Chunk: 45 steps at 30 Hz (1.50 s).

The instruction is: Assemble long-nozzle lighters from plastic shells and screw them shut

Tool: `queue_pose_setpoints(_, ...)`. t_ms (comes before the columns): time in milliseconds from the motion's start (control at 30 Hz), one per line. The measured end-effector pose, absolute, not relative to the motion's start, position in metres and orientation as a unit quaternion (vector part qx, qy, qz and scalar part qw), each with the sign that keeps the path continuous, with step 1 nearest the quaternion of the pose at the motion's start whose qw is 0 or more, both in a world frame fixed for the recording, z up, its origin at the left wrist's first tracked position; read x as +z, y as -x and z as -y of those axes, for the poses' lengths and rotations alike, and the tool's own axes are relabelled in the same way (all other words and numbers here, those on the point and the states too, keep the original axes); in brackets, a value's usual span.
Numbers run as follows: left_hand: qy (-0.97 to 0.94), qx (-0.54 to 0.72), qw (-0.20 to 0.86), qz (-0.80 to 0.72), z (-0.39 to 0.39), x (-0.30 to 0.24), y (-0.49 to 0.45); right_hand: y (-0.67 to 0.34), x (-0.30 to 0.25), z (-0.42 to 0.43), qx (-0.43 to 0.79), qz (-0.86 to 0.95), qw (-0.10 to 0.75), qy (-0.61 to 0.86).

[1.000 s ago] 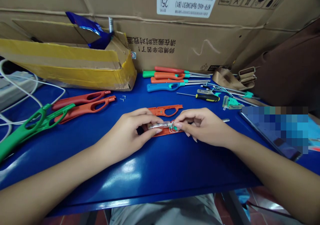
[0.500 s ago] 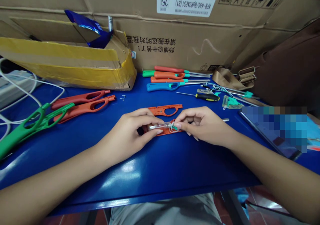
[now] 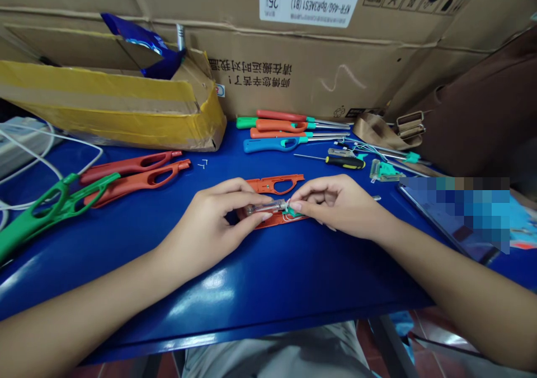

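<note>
My left hand [image 3: 224,210] pinches a clear lighter fuel tank [image 3: 268,206] between thumb and fingers, its nozzle end pointing right. Under it lies an orange lighter shell half [image 3: 274,220] with a green trigger part [image 3: 293,212] and thin white wires. At the nozzle end, the thumb and fingertips of my right hand [image 3: 331,202] are pressed together; what they pinch is too small to make out. Just behind my hands lies the other orange shell half [image 3: 277,184], open side up.
Several assembled lighters [image 3: 277,145] lie along the back, with a screwdriver [image 3: 346,162] before them. Red, orange and green shells [image 3: 59,216] are at left, by a taped cardboard box [image 3: 168,115]. At right lie loose tank parts [image 3: 384,170] and a phone [image 3: 444,221].
The clear tank has turned slightly, its right end rising a little. My right fingertips have shifted slightly up and left, and more of the green trigger part shows beneath them.
</note>
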<state>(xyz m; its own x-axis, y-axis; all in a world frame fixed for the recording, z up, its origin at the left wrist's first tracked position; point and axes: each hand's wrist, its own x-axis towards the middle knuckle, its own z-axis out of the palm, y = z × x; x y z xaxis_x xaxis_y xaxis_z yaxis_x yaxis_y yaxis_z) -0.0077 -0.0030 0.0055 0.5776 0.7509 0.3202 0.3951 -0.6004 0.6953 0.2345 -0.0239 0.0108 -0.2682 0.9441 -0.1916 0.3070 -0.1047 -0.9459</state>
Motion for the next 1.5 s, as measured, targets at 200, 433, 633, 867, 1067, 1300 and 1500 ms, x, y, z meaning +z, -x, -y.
queue_pose_setpoints(200, -0.838, 0.308, 0.295, -0.339, 0.001, 0.006, 0.008, -0.238, 0.009, 0.024, 0.5, 0.624, 0.307, 0.517)
queue_pose_setpoints(433, -0.832, 0.299, 0.316, -0.343, 0.0, 0.005, 0.009, -0.238, 0.007, 0.023, 0.486, 0.633, 0.312, 0.516)
queue_pose_setpoints(633, -0.813, 0.304, 0.351, -0.352, 0.001, 0.003, 0.006, -0.238, 0.006, 0.023, 0.495, 0.623, 0.312, 0.519)
queue_pose_setpoints(867, -0.778, 0.321, 0.396, -0.367, 0.003, 0.001, 0.003, -0.237, 0.007, 0.022, 0.529, 0.588, 0.319, 0.523)
queue_pose_setpoints(1067, -0.761, 0.332, 0.42, -0.367, 0.004, -0.002, 0.001, -0.235, 0.008, 0.022, 0.545, 0.565, 0.315, 0.533)
queue_pose_setpoints(1300, -0.731, 0.331, 0.455, -0.387, 0.003, -0.005, 0.0, -0.234, 0.007, 0.021, 0.543, 0.564, 0.316, 0.535)
queue_pose_setpoints(1500, -0.724, 0.321, 0.469, -0.392, -0.001, -0.005, 0.001, -0.235, 0.012, 0.021, 0.537, 0.57, 0.31, 0.539)
